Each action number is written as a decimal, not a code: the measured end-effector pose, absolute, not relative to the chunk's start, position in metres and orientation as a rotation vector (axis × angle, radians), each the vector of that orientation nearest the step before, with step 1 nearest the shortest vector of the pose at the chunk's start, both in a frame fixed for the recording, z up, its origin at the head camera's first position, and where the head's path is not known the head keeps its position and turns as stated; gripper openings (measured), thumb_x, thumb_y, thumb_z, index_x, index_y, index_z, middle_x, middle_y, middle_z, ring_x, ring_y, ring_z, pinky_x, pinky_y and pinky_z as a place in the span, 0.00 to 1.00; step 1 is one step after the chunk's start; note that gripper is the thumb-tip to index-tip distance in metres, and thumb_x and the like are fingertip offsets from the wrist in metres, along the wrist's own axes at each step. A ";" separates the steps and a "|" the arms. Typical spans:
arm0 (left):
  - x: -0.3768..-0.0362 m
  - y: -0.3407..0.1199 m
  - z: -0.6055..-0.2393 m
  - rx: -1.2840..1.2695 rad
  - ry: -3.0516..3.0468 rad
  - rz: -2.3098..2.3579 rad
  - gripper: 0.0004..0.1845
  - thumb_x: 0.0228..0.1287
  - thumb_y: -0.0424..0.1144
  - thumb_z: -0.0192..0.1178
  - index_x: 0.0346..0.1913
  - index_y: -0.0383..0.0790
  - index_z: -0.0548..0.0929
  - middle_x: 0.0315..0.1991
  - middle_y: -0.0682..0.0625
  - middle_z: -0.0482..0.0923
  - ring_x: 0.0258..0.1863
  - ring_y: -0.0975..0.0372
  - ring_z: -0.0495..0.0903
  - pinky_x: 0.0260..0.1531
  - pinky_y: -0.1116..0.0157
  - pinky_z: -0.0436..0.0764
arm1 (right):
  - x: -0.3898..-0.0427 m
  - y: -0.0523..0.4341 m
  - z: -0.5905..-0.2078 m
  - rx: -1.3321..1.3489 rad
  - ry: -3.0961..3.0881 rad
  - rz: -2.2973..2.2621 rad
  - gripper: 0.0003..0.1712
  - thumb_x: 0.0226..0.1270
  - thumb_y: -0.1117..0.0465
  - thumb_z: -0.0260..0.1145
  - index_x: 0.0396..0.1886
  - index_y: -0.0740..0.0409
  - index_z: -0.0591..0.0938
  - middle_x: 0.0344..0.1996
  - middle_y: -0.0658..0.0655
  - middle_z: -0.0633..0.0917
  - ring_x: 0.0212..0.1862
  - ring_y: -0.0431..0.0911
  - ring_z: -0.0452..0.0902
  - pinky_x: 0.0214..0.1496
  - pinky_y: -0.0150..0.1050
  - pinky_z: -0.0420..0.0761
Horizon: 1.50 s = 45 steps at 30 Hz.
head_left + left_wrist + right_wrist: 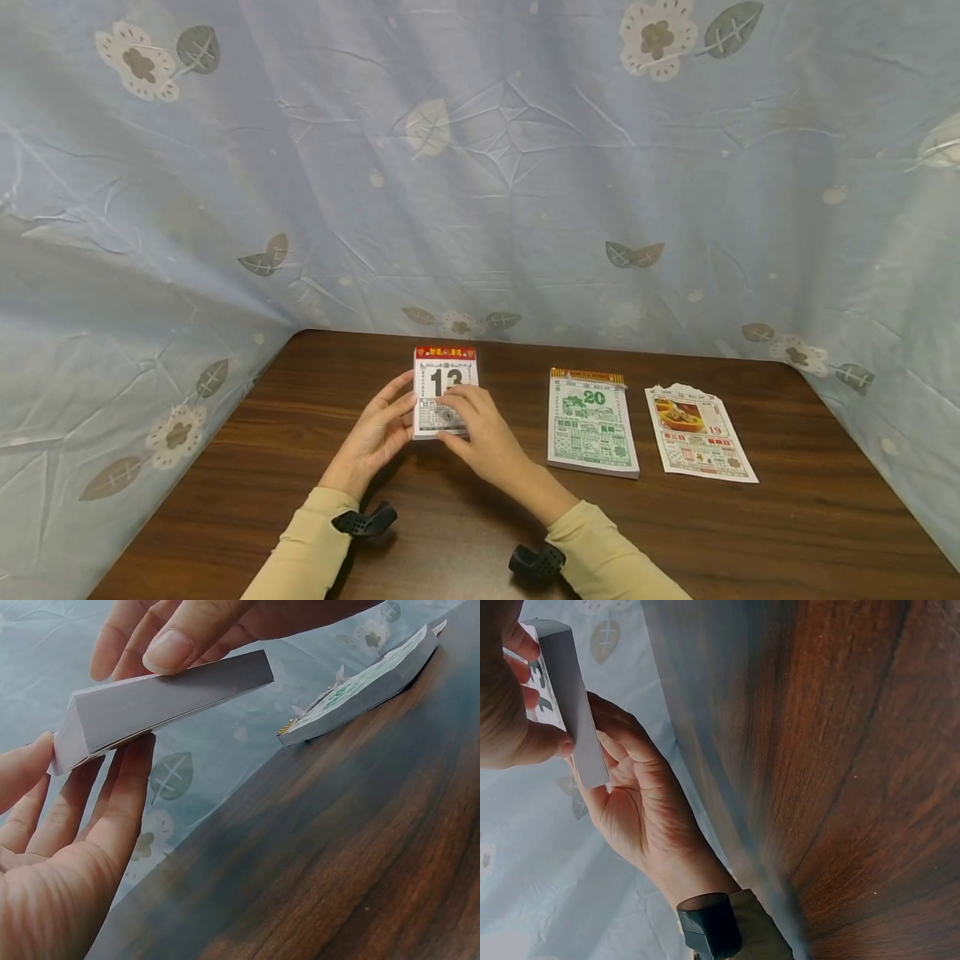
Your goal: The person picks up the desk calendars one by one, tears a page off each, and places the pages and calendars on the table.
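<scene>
- We see a wooden table [750, 533] with blue flowered cloth [480, 167] hung behind it and down both sides.
- We find a tear-off calendar pad [444, 392], top sheet marked 13, left of the table's middle, near the far edge, between both hands.
- We see the left hand [375, 437] at the pad's left edge. In the left wrist view its fingers [120, 795] are straight and slightly spread, tips touching the pad's underside [165, 701].
- We see the right hand [483, 433] laid over the pad's near right part. Its fingers lie on the printed face, and in the left wrist view its thumb [180, 645] presses on the pad's edge; we read this as a pinch on the pad.
- The wrist views show the pad raised off the table at its near end and tilted.
- In the right wrist view the pad [574, 705] stands edge-on between the two hands.
- A second pad [592, 425], marked 20 in green, lies flat to the right of the held pad, apart from it.
- A loose sheet [697, 433], marked 19, with a torn top edge, lies flat just right of the second pad.
- Both forearms wear tan sleeves [315, 542], each with a black wrist mount [363, 521].
</scene>
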<state>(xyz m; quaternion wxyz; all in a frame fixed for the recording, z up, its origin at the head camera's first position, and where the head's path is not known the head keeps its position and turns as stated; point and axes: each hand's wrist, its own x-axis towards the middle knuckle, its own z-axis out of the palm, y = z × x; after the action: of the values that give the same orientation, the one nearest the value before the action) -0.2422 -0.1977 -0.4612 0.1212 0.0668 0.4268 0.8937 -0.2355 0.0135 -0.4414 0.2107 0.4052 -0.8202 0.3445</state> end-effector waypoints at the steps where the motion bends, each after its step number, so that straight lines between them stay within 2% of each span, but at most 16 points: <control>1: -0.242 -0.198 -0.461 0.196 1.244 2.609 0.23 0.75 0.25 0.41 0.66 0.49 0.63 0.49 0.46 0.81 0.44 0.57 0.84 0.44 0.59 0.84 | -0.236 0.013 -0.442 1.125 -2.279 0.955 0.25 0.58 0.61 0.74 0.55 0.58 0.78 0.55 0.58 0.78 0.62 0.52 0.70 0.66 0.46 0.73; 8: -0.241 -0.197 -0.461 0.193 1.252 2.602 0.22 0.75 0.26 0.41 0.65 0.50 0.63 0.48 0.46 0.82 0.44 0.57 0.84 0.43 0.59 0.84 | -0.235 0.013 -0.443 1.133 -2.233 0.925 0.22 0.59 0.61 0.73 0.53 0.58 0.80 0.54 0.57 0.79 0.60 0.51 0.72 0.65 0.45 0.74; 19: -0.241 -0.191 -0.461 0.159 1.255 2.615 0.22 0.75 0.26 0.41 0.65 0.49 0.63 0.47 0.46 0.83 0.42 0.58 0.85 0.42 0.60 0.84 | -0.238 0.012 -0.445 1.164 -2.030 0.648 0.06 0.57 0.65 0.71 0.35 0.59 0.83 0.42 0.53 0.82 0.49 0.46 0.78 0.58 0.37 0.77; 25: -0.239 -0.186 -0.460 0.128 1.249 2.623 0.22 0.75 0.26 0.42 0.65 0.50 0.62 0.49 0.47 0.83 0.43 0.58 0.85 0.43 0.60 0.84 | -0.237 0.011 -0.446 1.168 -1.996 0.573 0.05 0.56 0.65 0.70 0.33 0.58 0.84 0.39 0.53 0.82 0.45 0.45 0.79 0.54 0.36 0.78; 32: -0.238 -0.180 -0.460 0.146 1.251 2.618 0.23 0.75 0.26 0.41 0.67 0.49 0.62 0.51 0.47 0.81 0.46 0.57 0.84 0.44 0.60 0.84 | -0.239 0.011 -0.447 1.148 -1.965 0.561 0.03 0.57 0.65 0.70 0.32 0.57 0.84 0.38 0.52 0.83 0.44 0.45 0.79 0.54 0.37 0.79; 40: -0.239 -0.176 -0.458 0.136 1.289 2.591 0.27 0.75 0.26 0.42 0.72 0.44 0.55 0.51 0.47 0.81 0.46 0.58 0.84 0.46 0.61 0.83 | -0.242 0.012 -0.447 1.059 -1.994 0.708 0.04 0.57 0.67 0.69 0.31 0.58 0.82 0.37 0.52 0.83 0.43 0.45 0.79 0.50 0.34 0.79; 45: -0.239 -0.176 -0.459 0.131 1.286 2.576 0.27 0.75 0.26 0.41 0.73 0.43 0.53 0.50 0.49 0.81 0.45 0.58 0.84 0.46 0.60 0.83 | -0.243 0.013 -0.449 1.009 -2.014 0.835 0.03 0.58 0.69 0.66 0.31 0.60 0.82 0.38 0.54 0.84 0.44 0.46 0.79 0.51 0.34 0.80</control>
<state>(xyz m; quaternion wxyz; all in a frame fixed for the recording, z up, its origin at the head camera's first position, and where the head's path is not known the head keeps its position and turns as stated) -0.2389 -0.1760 -0.4590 0.1293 0.0451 0.4424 0.8863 -0.2426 0.0132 -0.4490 0.3614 0.3916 -0.7817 0.3240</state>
